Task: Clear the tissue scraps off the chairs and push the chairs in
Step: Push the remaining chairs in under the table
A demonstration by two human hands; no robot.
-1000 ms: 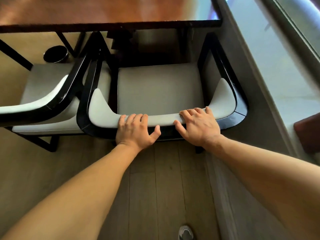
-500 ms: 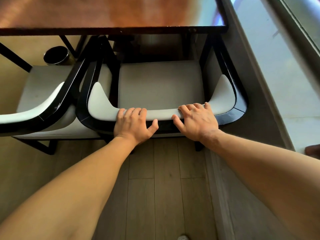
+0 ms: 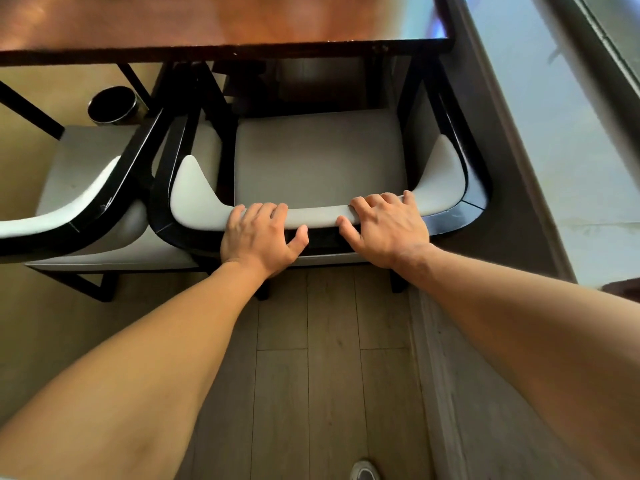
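A black-framed chair with a pale grey seat stands in front of me, its front tucked under the wooden table. Both hands hold the top of its curved backrest. My left hand grips the rail left of centre, fingers curled over the top, thumb behind. My right hand grips it right of centre the same way. A second chair of the same kind stands at the left, close beside the first. No tissue scraps show on either seat.
A round dark bin stands on the floor under the table, behind the left chair. A grey wall with a window ledge runs close along the right side of the chair. Wooden floorboards lie below, with my shoe at the bottom edge.
The chair has slid forward, further under the table, with both hands keeping their hold on the backrest. The left chair has not moved.
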